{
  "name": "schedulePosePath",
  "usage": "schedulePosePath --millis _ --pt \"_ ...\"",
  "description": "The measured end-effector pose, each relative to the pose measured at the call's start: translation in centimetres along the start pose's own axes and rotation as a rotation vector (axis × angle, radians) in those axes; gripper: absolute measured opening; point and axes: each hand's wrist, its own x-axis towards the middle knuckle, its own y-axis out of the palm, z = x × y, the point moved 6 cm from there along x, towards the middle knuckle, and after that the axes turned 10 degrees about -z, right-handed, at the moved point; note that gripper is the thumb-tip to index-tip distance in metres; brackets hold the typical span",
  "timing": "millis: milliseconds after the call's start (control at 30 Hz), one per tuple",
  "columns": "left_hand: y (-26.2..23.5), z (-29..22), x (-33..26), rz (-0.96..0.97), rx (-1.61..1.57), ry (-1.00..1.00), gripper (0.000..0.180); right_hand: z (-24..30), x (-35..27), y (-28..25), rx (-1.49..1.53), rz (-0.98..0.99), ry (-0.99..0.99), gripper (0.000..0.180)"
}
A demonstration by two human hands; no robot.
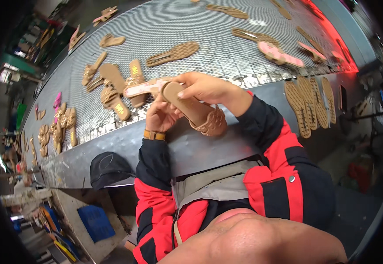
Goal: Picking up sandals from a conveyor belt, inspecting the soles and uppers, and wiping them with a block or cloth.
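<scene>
Two hands meet over the steel ledge: my right hand pinches a tan sandal by its sole, while my left hand curls closed around the pink strap piece beside it. I judge I'm inspecting or fitting the pair; next calls for a steady turn. Yellow labels mark soles on the mesh belt.

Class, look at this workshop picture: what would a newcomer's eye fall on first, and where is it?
First, at centre, the right hand and left hand together grip a tan sandal above the metal edge. Behind them a wide mesh conveyor carries scattered tan soles and sandals, with a pink sandal at upper right. A stack of tan soles lies at the right.
</scene>
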Motion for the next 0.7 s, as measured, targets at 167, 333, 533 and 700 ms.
schedulePosePath --millis 167,333,533,700 --pt "0.3 0.3 1.3 -0.148 -0.189 0.18 0.057 1.0 -0.8 0.0 -0.445 -0.275 -0.165 0.046" --pt "-0.3 0.4 1.6 -0.361 0.079 0.382 0.043 1.3 -2.5 3.1 -0.99 -0.408 -0.481 0.05" --pt "-0.7 0.0 1.6 -0.406 -0.047 0.48 0.035 -1.9 -3.3 5.1 -1.644 -0.513 -0.471 0.062" --pt "-0.3 -1.2 1.1 -0.387 -0.125 0.58 0.041 -2.3 -3.2 5.1 -1.812 -0.641 -0.67 0.055"
